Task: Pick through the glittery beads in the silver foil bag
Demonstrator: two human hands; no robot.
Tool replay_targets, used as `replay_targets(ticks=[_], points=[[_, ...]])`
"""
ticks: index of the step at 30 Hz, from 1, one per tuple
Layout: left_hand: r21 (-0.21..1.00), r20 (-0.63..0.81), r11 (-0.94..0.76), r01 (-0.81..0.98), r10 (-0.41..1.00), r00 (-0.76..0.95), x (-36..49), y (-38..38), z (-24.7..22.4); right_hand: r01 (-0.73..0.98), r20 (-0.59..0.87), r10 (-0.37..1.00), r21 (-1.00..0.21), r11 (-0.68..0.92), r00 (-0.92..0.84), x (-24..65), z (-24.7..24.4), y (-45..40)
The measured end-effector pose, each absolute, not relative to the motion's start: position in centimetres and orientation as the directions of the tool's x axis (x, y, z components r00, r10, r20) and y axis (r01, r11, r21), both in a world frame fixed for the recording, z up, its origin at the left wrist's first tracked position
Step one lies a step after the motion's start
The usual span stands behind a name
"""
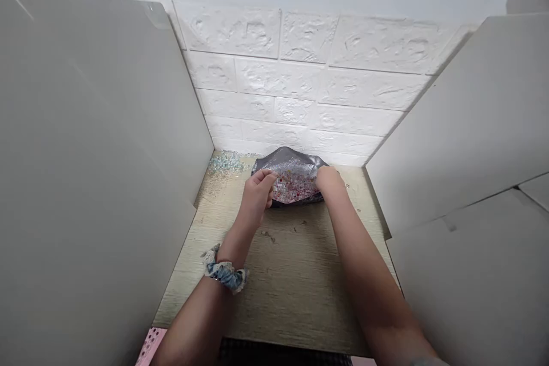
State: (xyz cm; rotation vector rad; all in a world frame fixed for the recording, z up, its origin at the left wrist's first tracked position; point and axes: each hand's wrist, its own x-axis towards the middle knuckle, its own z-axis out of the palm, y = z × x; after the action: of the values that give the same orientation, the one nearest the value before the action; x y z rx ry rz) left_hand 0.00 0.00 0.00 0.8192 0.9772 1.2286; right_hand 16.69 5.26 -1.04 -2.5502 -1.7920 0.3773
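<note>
**At the foot of the white brick-patterned wall (pixel 300 108), both our hands are on a silver-gray bag (pixel 288 159)!**

From the head view, we're looking down at the tabletop (pixel 278 274), and the bag lies at its far end, close to the wall. Pink, red and pale beads (pixel 294 186) crowd its front; whether we see them through a clear face or an open mouth, we can't tell.

Over on the left, our left hand (pixel 259 187) is right up at the bag's near left side, grip closed, thumb and finger pinched together. Anything between those tips? Too small for us to call! A blue scrunchie (pixel 225 274) with pale trim rings that wrist.

Across at the other end, our right hand (pixel 329 180) is bent down onto the bag's right side, its fingertips out of sight, so we can't tell how that grip stands.

Look behind our left hand: pale blue-green bits (pixel 227 163) are scattered across the far left corner, beside the bag. Gray-white panels (pixel 86 143) flank us on both sides, and a pink perforated piece (pixel 151 343) peeks out at the lower left.
</note>
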Motion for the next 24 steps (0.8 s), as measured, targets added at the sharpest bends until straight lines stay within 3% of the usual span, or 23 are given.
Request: replay_targets(ticks=[9, 18, 21, 24], points=[[0.917, -0.145, 0.158, -0.367, 0.988, 0.062, -0.1, 0.0, -0.1, 0.928, -0.220, 0.923, -0.131, -0.349, 0.316, 16.5, -1.2, 5.2], [0.917, -0.150, 0.162, -0.365, 0.987, 0.060, -0.2, 0.2, -0.2, 0.970, -0.322, 0.928, -0.088, -0.225, 0.186, 16.1, -0.7, 4.8], [0.918, -0.148, 0.157, -0.365, 0.988, 0.053, -0.2, 0.2, -0.1, 0.984, -0.330, 0.942, -0.131, -0.119, 0.070, 16.9, -0.3, 5.2], [0.917, -0.143, 0.152, -0.369, 0.988, 0.050, -0.2, 0.1, -0.1, 0.946, -0.352, 0.934, -0.318, -0.059, -0.060, 18.1, 0.6, 5.2]])
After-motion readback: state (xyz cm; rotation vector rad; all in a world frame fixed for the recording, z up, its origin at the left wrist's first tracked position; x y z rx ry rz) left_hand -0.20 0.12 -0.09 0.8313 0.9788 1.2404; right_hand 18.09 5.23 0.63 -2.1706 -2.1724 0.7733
